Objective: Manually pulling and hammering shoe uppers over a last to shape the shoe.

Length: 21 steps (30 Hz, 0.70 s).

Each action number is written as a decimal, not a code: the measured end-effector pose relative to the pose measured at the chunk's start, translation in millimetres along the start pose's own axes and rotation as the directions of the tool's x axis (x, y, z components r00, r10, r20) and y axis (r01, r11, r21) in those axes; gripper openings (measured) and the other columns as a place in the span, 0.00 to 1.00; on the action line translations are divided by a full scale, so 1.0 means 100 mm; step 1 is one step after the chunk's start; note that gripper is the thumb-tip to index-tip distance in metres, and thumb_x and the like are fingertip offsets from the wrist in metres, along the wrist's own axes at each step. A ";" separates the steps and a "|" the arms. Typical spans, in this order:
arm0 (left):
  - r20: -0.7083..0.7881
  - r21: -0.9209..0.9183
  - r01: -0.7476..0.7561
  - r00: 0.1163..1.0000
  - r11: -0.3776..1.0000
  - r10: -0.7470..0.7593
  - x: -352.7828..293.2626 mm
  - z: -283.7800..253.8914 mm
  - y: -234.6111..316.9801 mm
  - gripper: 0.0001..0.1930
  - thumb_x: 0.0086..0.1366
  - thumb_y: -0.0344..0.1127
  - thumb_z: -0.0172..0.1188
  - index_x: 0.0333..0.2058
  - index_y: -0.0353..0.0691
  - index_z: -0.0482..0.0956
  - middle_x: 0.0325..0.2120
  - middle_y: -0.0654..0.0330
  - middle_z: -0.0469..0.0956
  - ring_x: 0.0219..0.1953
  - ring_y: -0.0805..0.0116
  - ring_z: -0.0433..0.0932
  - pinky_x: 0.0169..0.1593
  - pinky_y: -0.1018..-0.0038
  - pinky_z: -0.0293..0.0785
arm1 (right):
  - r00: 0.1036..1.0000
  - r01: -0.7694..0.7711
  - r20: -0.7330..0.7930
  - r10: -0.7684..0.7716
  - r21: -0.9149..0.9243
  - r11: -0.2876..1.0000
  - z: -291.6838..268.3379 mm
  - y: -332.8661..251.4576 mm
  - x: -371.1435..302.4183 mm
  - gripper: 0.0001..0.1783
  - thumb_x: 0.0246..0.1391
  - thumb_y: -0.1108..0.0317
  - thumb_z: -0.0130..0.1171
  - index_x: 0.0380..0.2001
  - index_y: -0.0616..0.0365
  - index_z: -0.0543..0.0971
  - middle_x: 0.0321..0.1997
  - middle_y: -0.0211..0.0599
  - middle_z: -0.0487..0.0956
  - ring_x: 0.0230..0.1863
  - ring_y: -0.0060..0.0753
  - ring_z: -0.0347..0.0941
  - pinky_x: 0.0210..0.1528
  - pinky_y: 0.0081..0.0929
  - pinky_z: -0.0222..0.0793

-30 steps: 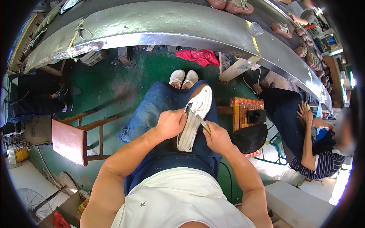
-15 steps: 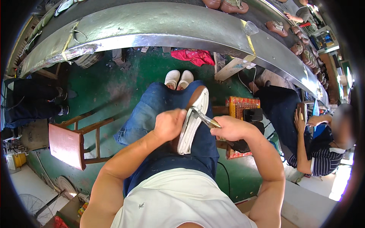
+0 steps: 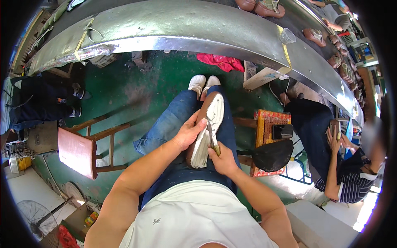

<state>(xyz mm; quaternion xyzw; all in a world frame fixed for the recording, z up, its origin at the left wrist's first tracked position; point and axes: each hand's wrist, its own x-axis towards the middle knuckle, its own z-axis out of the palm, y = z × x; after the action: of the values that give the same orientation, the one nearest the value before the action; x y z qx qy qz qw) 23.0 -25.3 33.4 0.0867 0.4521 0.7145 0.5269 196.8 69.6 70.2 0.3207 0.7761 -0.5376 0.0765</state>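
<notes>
A brown shoe (image 3: 214,108) lies bottom up on my lap, its white underside facing me and its toe pointing away. My left hand (image 3: 191,131) is closed around its left edge, with the thumb pressed over the white underside. My right hand (image 3: 223,159) grips the yellowish handle of metal pliers (image 3: 214,139) near the shoe's right edge. The pliers' slim metal end lies across the underside and reaches close to my left thumb; what its tip grips cannot be made out.
A metal-edged workbench (image 3: 178,27) curves ahead, bearing brown shoes (image 3: 269,8). A wooden stool (image 3: 77,151) stands left. On the right are an orange-patterned seat (image 3: 264,132) with a black pad (image 3: 273,156), and a seated co-worker (image 3: 351,169). A pink cloth (image 3: 220,62) lies under the bench.
My right hand has moved down and left, turning the pliers to lie more lengthwise along the shoe. My left hand has opened from a fist-like grip, its thumb now over the underside.
</notes>
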 end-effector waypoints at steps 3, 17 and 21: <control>-0.065 0.024 0.012 0.998 1.000 -0.010 -0.04 0.08 0.07 0.36 0.71 0.50 0.62 0.71 0.40 0.60 0.60 0.60 0.73 0.62 0.68 0.69 0.67 0.69 0.63 | 0.993 0.028 0.116 -0.016 -0.102 0.994 -0.46 -0.28 -0.01 0.18 0.64 0.61 0.57 0.49 0.64 0.75 0.41 0.61 0.80 0.47 0.66 0.77 0.50 0.49 0.72; -0.158 0.185 -0.002 0.987 0.983 0.032 0.04 0.28 -0.03 0.34 0.71 0.45 0.63 0.69 0.37 0.61 0.58 0.57 0.75 0.58 0.71 0.73 0.62 0.72 0.70 | 0.896 -0.404 0.433 0.096 0.705 0.583 -0.25 0.26 0.02 0.15 0.65 0.61 0.60 0.47 0.61 0.76 0.35 0.31 0.76 0.33 0.24 0.72 0.21 0.14 0.58; -0.165 0.176 0.101 0.984 0.979 -0.072 0.11 0.30 0.03 0.32 0.71 0.44 0.63 0.67 0.36 0.65 0.55 0.57 0.77 0.55 0.70 0.75 0.59 0.71 0.71 | 0.708 -0.619 0.683 -0.180 0.722 0.309 -0.61 0.57 0.12 0.21 0.66 0.62 0.60 0.53 0.67 0.73 0.40 0.40 0.79 0.37 0.30 0.77 0.22 0.16 0.68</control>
<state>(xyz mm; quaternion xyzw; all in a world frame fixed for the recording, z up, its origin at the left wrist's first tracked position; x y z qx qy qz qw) 34.8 0.3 49.1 0.0582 0.5597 0.6507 0.5099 234.2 141.3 44.5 0.2052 0.1847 -0.9339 0.2271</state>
